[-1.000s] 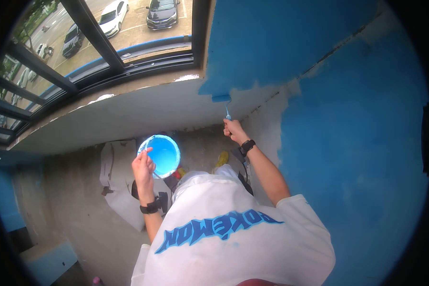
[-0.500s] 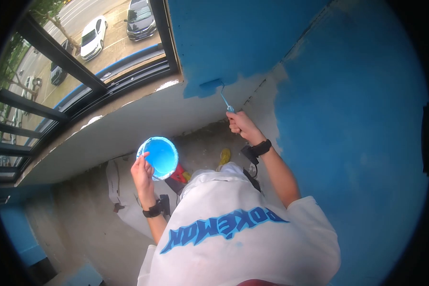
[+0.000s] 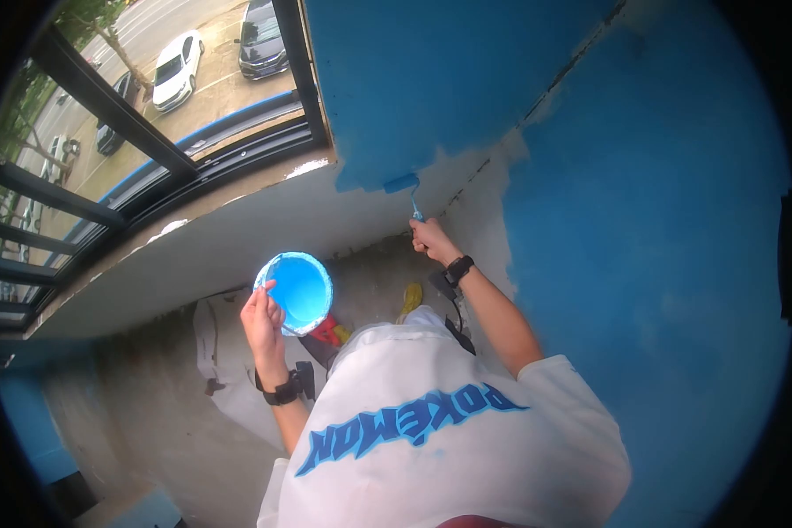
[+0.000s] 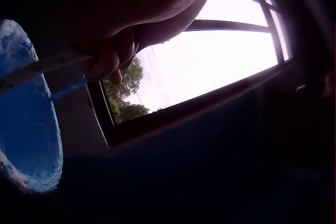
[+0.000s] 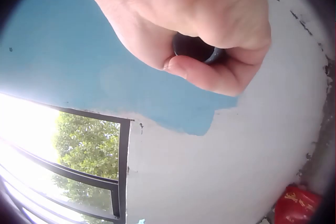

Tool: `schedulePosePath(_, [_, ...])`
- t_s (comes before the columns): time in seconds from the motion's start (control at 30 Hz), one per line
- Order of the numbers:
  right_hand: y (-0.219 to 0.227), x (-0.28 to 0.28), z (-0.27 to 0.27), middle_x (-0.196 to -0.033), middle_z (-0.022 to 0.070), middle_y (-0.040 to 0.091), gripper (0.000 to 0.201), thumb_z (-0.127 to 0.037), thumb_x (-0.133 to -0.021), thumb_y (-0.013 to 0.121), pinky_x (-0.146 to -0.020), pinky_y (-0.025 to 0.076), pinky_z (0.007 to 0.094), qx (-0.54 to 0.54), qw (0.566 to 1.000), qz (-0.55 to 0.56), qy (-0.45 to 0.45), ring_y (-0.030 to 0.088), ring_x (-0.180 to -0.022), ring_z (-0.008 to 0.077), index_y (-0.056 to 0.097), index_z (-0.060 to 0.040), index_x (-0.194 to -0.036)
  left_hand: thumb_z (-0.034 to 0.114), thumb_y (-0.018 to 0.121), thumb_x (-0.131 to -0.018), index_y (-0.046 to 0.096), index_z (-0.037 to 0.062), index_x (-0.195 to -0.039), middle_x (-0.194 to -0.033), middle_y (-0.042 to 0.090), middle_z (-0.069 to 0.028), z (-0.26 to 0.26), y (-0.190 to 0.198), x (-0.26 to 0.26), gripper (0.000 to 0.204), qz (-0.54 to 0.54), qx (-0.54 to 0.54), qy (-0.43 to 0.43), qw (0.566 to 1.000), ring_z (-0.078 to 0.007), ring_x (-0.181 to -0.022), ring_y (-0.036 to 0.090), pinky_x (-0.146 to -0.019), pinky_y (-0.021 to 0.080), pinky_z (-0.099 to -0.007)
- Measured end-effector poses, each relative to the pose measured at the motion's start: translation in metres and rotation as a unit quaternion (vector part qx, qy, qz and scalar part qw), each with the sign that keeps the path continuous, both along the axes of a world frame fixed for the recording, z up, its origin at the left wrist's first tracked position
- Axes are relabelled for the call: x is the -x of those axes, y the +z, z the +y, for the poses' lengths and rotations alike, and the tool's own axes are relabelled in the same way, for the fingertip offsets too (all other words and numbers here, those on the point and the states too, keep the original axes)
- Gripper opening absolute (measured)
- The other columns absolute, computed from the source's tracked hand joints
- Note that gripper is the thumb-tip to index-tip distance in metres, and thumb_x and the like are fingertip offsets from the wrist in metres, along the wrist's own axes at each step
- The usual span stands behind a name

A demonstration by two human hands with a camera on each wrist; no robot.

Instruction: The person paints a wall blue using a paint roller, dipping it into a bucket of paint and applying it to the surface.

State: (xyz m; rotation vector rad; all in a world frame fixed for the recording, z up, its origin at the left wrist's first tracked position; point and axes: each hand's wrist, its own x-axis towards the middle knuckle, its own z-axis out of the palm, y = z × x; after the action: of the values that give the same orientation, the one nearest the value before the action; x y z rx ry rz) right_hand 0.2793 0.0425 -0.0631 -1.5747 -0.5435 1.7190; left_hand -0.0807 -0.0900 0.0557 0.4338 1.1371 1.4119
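My right hand [image 3: 435,241] grips the handle of a paint roller [image 3: 402,183], whose blue sleeve lies on the wall under the window side, at the lower edge of the blue paint. In the right wrist view the fingers of the right hand [image 5: 210,35] curl round the dark handle end [image 5: 195,48]; the roller head is hidden there. My left hand [image 3: 264,324] holds a bucket [image 3: 330,290] of light blue paint by its handle. The left wrist view shows the left hand [image 4: 126,24] dark, beside the paint-smeared bucket rim [image 4: 59,155].
A dark-framed window [image 3: 176,158] is at the upper left, with parked cars outside. Blue paint covers much of the right wall [image 3: 642,264]. White sheeting [image 3: 242,400] lies on the grey floor [image 3: 150,387]. A red item [image 5: 296,205] shows low in the right wrist view.
The view has swung so the window sits further left. Over the last half second the right hand has drawn the roller down and slightly right on the wall. The left hand still holds the bucket.
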Motion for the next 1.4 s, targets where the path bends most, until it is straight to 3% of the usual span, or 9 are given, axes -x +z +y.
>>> schedulePosePath(0.17, [-0.066, -0.011, 0.019, -0.060, 0.0010, 0.037, 0.024, -0.010, -0.093, 0.051, -0.039, 0.023, 0.0263, 0.021, 0.999, 0.039, 0.003, 0.033, -0.045, 0.0099, 0.039, -0.0069, -0.073, 0.018, 0.047, -0.101, 0.059, -0.0060, -0.108, -0.059, 0.032, 0.0082, -0.005, 0.003, -0.004, 0.028, 0.015, -0.010, -0.001, 1.000, -0.0010, -0.047, 0.026, -0.043, 0.020, -0.0202])
schedulePosePath(0.33, [-0.066, -0.031, -0.004, -0.059, -0.0018, 0.036, 0.024, -0.014, -0.093, 0.054, -0.038, 0.023, 0.0245, 0.036, 0.998, 0.042, 0.015, 0.033, -0.044, 0.0075, 0.040, -0.0100, -0.073, 0.017, 0.047, -0.101, 0.060, -0.0059, -0.107, -0.059, 0.032, 0.0083, -0.005, 0.006, -0.002, 0.027, 0.023, -0.004, 0.000, 1.000, -0.0007, -0.047, 0.025, -0.043, 0.019, -0.0202])
schedulePosePath(0.47, [-0.005, -0.036, -0.039, -0.059, -0.0059, 0.035, 0.027, -0.018, -0.095, 0.054, -0.037, 0.023, 0.0235, 0.000, 0.997, 0.071, 0.023, 0.032, -0.042, 0.0042, 0.039, -0.0134, -0.073, 0.018, 0.047, -0.101, 0.060, -0.0059, -0.107, -0.059, 0.032, 0.0084, -0.004, 0.003, 0.005, 0.027, 0.023, 0.001, -0.010, 1.000, -0.0006, -0.047, 0.025, -0.043, 0.019, -0.0202])
schedulePosePath(0.57, [0.067, -0.023, -0.068, -0.057, -0.0079, 0.033, 0.026, -0.021, -0.098, 0.050, -0.037, 0.022, 0.0225, -0.012, 0.997, 0.062, 0.044, 0.029, -0.043, 0.0032, 0.039, -0.0139, -0.076, 0.018, 0.048, -0.101, 0.060, -0.0058, -0.108, -0.059, 0.032, 0.0086, -0.003, 0.001, 0.006, 0.028, 0.030, 0.007, -0.018, 0.999, -0.0005, -0.047, 0.025, -0.043, 0.019, -0.0201])
schedulePosePath(0.7, [0.136, -0.008, -0.085, -0.060, -0.0060, 0.038, 0.028, -0.022, -0.098, 0.051, -0.037, 0.024, 0.0224, -0.005, 0.993, 0.107, 0.049, 0.033, -0.044, 0.0035, 0.040, -0.0127, -0.074, 0.019, 0.048, -0.101, 0.060, -0.0054, -0.108, -0.059, 0.032, 0.0088, 0.000, 0.001, 0.008, 0.028, 0.030, 0.017, -0.029, 0.999, -0.0005, -0.047, 0.026, -0.044, 0.019, -0.0201])
schedulePosePath(0.93, [0.180, 0.017, -0.071, -0.061, -0.0062, 0.039, 0.025, -0.021, -0.098, 0.051, -0.038, 0.025, 0.0201, -0.014, 0.981, 0.171, 0.087, 0.033, -0.045, 0.0024, 0.043, -0.0105, -0.077, 0.019, 0.050, -0.101, 0.060, -0.0055, -0.109, -0.059, 0.033, 0.0085, 0.002, -0.007, 0.014, 0.027, 0.015, 0.007, -0.046, 0.999, -0.0008, -0.048, 0.027, -0.044, 0.019, -0.0202])
schedulePosePath(1.23, [0.165, 0.037, -0.036, -0.061, -0.0059, 0.038, 0.024, -0.018, -0.098, 0.050, -0.038, 0.024, 0.0193, 0.001, 0.985, 0.157, 0.076, 0.032, -0.045, 0.0019, 0.043, -0.0085, -0.077, 0.018, 0.048, -0.101, 0.060, -0.0055, -0.108, -0.059, 0.032, 0.0084, 0.000, -0.008, 0.013, 0.027, 0.015, 0.005, -0.025, 1.000, -0.0010, -0.047, 0.026, -0.043, 0.019, -0.0201])
schedulePosePath(1.4, [0.093, 0.052, -0.012, -0.061, -0.0044, 0.038, 0.023, -0.013, -0.096, 0.050, -0.039, 0.025, 0.0216, 0.025, 0.986, 0.155, 0.057, 0.034, -0.046, 0.0050, 0.041, -0.0099, -0.075, 0.018, 0.047, -0.102, 0.060, -0.0055, -0.107, -0.059, 0.032, 0.0083, -0.008, -0.011, 0.015, 0.028, 0.016, 0.011, 0.005, 1.000, -0.0013, -0.047, 0.025, -0.043, 0.020, -0.0203])
